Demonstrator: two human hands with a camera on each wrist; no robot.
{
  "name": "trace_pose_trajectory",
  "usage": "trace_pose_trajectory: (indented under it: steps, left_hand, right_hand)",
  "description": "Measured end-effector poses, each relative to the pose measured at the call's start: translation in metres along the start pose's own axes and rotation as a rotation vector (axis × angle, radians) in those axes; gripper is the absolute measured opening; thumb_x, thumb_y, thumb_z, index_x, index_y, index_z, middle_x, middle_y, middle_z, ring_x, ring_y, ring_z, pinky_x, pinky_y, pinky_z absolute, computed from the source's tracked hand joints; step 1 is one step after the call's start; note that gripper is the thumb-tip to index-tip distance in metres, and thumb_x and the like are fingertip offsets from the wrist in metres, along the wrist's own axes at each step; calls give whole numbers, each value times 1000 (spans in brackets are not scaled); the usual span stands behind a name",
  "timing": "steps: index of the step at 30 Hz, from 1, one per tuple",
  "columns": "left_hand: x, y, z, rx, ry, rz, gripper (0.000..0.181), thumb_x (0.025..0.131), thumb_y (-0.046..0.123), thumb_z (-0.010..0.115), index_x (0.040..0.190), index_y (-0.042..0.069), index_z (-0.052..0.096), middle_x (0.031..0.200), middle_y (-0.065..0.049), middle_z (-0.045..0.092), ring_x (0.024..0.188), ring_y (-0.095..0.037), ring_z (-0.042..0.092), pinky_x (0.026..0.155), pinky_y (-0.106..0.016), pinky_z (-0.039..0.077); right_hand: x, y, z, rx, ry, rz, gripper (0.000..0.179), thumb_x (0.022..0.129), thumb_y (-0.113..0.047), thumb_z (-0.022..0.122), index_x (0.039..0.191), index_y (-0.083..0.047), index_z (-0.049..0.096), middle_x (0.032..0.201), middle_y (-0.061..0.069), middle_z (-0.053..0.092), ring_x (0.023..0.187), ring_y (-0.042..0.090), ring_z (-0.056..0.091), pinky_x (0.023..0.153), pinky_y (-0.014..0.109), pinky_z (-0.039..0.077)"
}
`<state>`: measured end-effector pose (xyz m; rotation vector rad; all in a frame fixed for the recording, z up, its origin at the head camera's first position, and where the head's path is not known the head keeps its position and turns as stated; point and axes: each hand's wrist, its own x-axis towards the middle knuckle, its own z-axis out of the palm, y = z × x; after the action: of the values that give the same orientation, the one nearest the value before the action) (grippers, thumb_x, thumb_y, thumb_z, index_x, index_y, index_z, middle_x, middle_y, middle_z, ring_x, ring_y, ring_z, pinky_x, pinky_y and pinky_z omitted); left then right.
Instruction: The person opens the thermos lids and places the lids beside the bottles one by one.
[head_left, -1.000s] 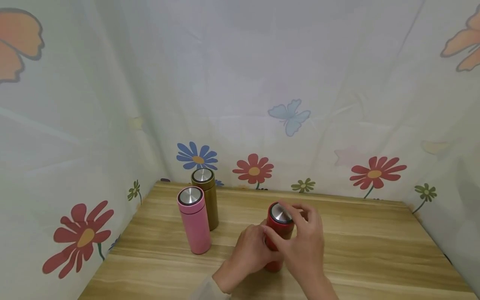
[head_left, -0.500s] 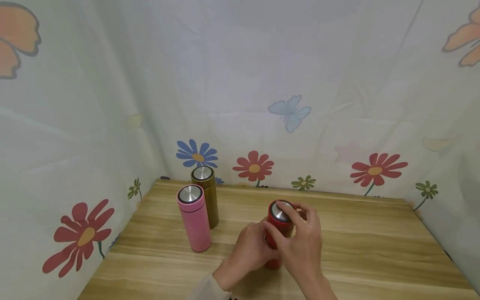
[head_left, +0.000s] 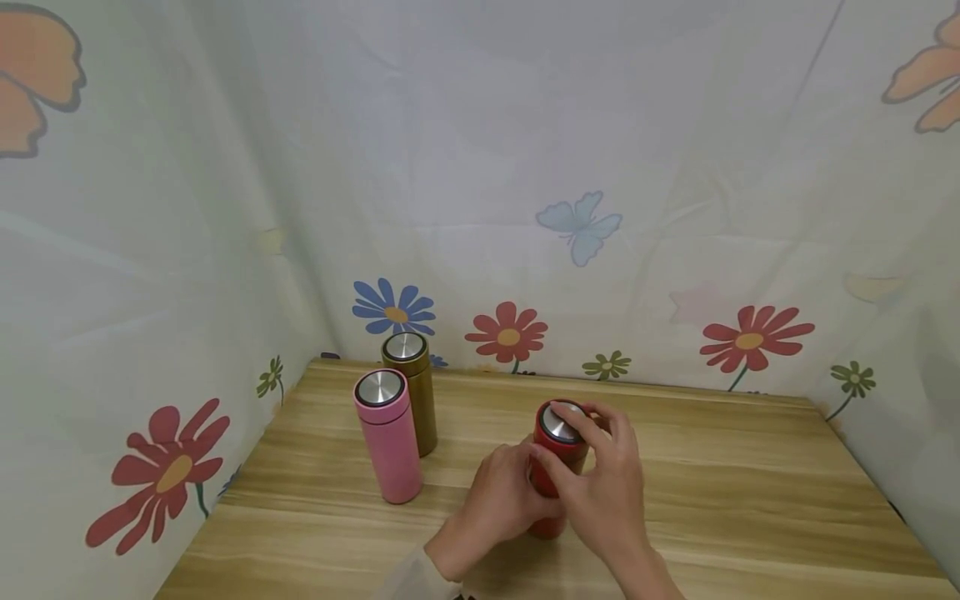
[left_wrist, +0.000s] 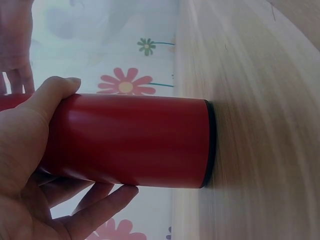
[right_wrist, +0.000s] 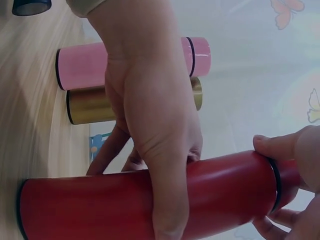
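A red thermos bottle [head_left: 548, 525] with a steel-topped lid [head_left: 558, 423] stands upright on the wooden table. Around its body my left hand [head_left: 501, 498] is curled, thumb on the near side, as the left wrist view also shows the bottle [left_wrist: 135, 140]. Up at the lid, my right hand [head_left: 606, 487] grips with thumb and fingers, one finger lying across the steel top. In the right wrist view, that hand's fingers [right_wrist: 282, 146] sit at the seam between lid and body. Its far fingers are partly hidden.
Left of the hands stands a pink thermos [head_left: 390, 450], upright and capped. Just behind it is a gold-brown thermos [head_left: 423, 408], also capped. A flowered curtain [head_left: 480, 208] rises along the table's back and sides. In the right wrist view a dark round object [right_wrist: 31, 7] appears in the corner.
My right hand's finger has slid farther across the lid's steel top, and the hand has shifted slightly left. The left hand keeps its hold on the red thermos. The other bottles have not moved.
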<state>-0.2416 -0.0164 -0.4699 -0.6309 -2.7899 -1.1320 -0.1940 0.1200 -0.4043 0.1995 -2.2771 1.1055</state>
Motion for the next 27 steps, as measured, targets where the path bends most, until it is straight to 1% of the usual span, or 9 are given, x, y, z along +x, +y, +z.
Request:
trace_pose_trajectory:
  steps: [5, 9, 15, 19, 27]
  left_hand:
    - [1, -1, 0, -1, -7, -3, 73, 77, 50, 86, 138, 23, 56, 112, 7, 76, 95, -5, 67, 89, -34, 54]
    - [1, -2, 0, -8, -16, -9, 74, 77, 54, 85, 138, 24, 55, 112, 8, 76, 95, -5, 66, 89, -34, 54]
    - [2, -3, 0, -31, -27, 2, 73, 79, 59, 83, 137, 27, 54, 113, 10, 76, 93, -2, 67, 89, -32, 56]
    - [3, -4, 0, -56, -39, -4, 72, 79, 60, 83, 137, 30, 53, 114, 11, 75, 94, -1, 68, 91, -33, 57]
    - [3, -4, 1, -68, -39, -8, 73, 78, 59, 84, 138, 32, 53, 114, 12, 75, 93, -2, 68, 91, -34, 57]
  right_hand:
    - [3, 3, -5, 71, -74, 23, 54, 76, -15, 93, 125, -23, 75, 136, 10, 56, 125, 30, 56, 95, 52, 58]
    - [6, 6, -10, 131, -133, 32, 54, 79, -13, 91, 128, -27, 73, 139, 9, 55, 128, 32, 56, 98, 57, 55]
    - [10, 11, -15, 196, -207, 17, 55, 82, -8, 87, 130, -29, 72, 143, 8, 55, 131, 31, 56, 102, 60, 52]
    - [12, 14, -17, 208, -234, 0, 56, 82, -7, 86, 131, -28, 71, 144, 6, 56, 130, 30, 57, 102, 60, 52]
    - [13, 15, -18, 205, -244, 0, 56, 83, -7, 86, 131, -29, 71, 144, 5, 56, 130, 30, 58, 103, 61, 51]
